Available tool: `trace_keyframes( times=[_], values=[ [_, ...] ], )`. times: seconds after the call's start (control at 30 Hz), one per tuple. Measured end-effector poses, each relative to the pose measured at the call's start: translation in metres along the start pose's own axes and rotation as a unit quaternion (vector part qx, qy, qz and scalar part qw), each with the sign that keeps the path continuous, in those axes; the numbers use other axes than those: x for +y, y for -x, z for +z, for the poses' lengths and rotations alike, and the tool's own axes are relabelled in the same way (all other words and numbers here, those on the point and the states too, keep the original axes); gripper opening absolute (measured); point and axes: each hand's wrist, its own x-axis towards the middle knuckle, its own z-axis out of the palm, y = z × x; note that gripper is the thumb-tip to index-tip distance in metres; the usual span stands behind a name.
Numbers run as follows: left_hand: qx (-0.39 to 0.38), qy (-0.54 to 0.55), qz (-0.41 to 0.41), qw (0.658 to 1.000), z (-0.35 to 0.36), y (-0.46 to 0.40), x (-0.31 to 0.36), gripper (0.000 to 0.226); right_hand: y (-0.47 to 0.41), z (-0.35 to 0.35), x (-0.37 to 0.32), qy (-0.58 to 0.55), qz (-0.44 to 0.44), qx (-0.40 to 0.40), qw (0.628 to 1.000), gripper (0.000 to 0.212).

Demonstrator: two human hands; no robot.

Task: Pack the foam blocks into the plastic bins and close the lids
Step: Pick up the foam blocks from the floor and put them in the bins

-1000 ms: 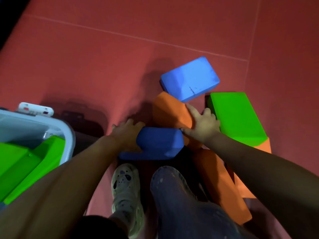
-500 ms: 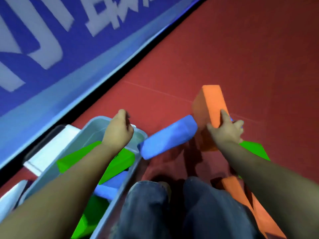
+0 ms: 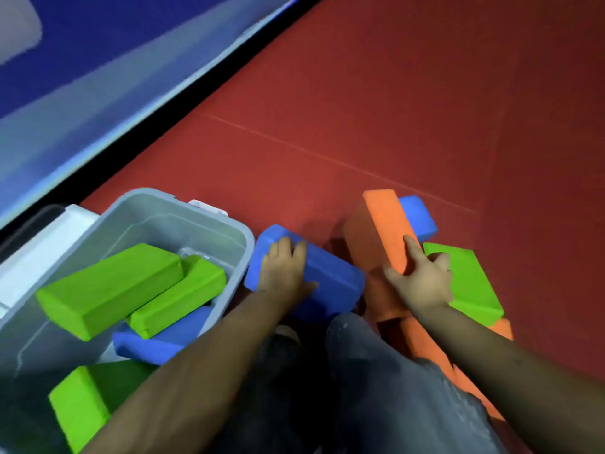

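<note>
At the left the plastic bin stands open on the red floor, with what I take for its white lid just beyond. Three green blocks and a packed blue block lie inside, so I judge it about half filled. My left hand curls over a loose blue block beside the bin's right rim. My right hand grips an upended orange block. A far blue block, a green block and flat orange blocks remain unpacked, and the lid is not closed.

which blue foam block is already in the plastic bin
The blue foam block beneath the green foam blocks; the other two are outside the bin.
</note>
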Motion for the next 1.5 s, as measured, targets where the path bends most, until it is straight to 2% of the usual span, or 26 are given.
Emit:
trace_keyframes(
  times=[0.03,0.07,0.13,0.2,0.27,0.3,0.37,0.47,0.67,0.83,0.93,1.13,1.27,1.33,1.4,1.5],
  values=[
    [0.032,-0.066,0.04,0.997,0.002,-0.016,-0.001,0.098,-0.005,0.006,0.005,-0.004,0.006,-0.008,1.0,0.078],
    [0.014,-0.131,0.083,0.988,-0.001,-0.029,0.0,0.101,-0.009,0.013,0.009,-0.004,0.012,-0.015,1.0,0.079],
    [-0.126,-0.208,0.144,0.959,0.002,-0.057,0.001,0.104,-0.015,0.025,0.014,0.001,0.008,-0.024,1.0,0.079],
    [-0.276,-0.251,0.132,0.918,0.004,-0.084,0.003,0.108,-0.022,0.034,0.018,0.005,0.001,-0.03,1.0,0.078],
    [-0.357,-0.247,0.113,0.894,0.007,-0.097,0.007,0.102,-0.028,0.04,0.023,0.004,0.001,-0.041,0.999,0.078],
    [-0.368,-0.235,0.118,0.892,0.009,-0.099,0.008,0.093,-0.031,0.042,0.025,0.0,0.005,-0.046,0.999,0.078],
    [-0.338,-0.222,0.137,0.904,0.011,-0.095,0.005,0.083,-0.035,0.042,0.03,-0.009,0.009,-0.055,0.998,0.077],
    [-0.262,-0.202,0.128,0.935,0.007,-0.072,-0.003,0.09,-0.036,0.033,0.034,-0.015,-0.001,-0.051,0.999,0.074],
    [-0.098,-0.082,-0.006,0.992,-0.041,-0.042,-0.016,0.086,-0.027,-0.019,0.025,0.003,-0.016,-0.017,1.0,0.071],
    [0.026,-0.039,-0.087,0.995,-0.123,-0.014,-0.018,0.086,0.007,-0.06,-0.025,-0.046,-0.076,0.015,0.996,0.07],
    [0.066,0.002,-0.138,0.988,-0.17,0.025,-0.033,0.085,0.039,-0.073,-0.063,-0.092,-0.103,0.029,0.99,0.071],
    [0.11,0.094,-0.308,0.94,-0.218,0.141,-0.104,0.086,0.116,-0.07,-0.144,-0.11,-0.213,-0.011,0.971,0.069],
    [0.081,0.144,-0.42,0.893,-0.216,0.228,-0.145,0.1,0.182,-0.044,-0.194,-0.133,-0.278,-0.061,0.949,0.069],
    [0.08,0.197,-0.467,0.858,-0.209,0.266,-0.16,0.108,0.216,-0.026,-0.214,-0.125,-0.295,-0.084,0.943,0.07],
    [0.087,0.248,-0.503,0.823,-0.199,0.296,-0.17,0.104,0.246,-0.008,-0.228,-0.108,-0.294,-0.098,0.944,0.072],
    [0.126,0.316,-0.528,0.778,-0.185,0.318,-0.169,0.087,0.273,0.019,-0.241,-0.109,-0.262,-0.125,0.951,0.074]
  ],
)
